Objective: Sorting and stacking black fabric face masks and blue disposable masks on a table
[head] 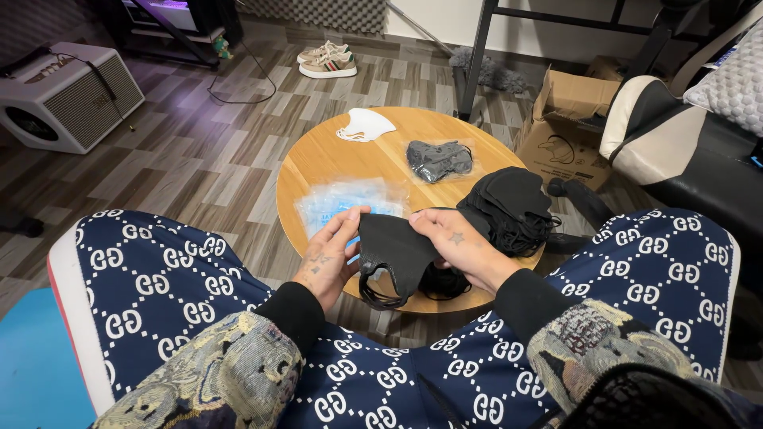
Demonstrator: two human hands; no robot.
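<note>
Partly hidden behind the black mask (395,253), loose straps (380,295) dangle.

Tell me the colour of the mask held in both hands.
Black mask, seen from the head view.

Soft, even indoor light falls from above, and the round wooden table (334,159) shows a mild sheen with only faint shadows. The clear plastic bags (346,200) catch small glints. The far left corner sits dim. Wide-angle bending stretches the patterned trousers (159,278) near the edges; focus stays sharp throughout.
</note>
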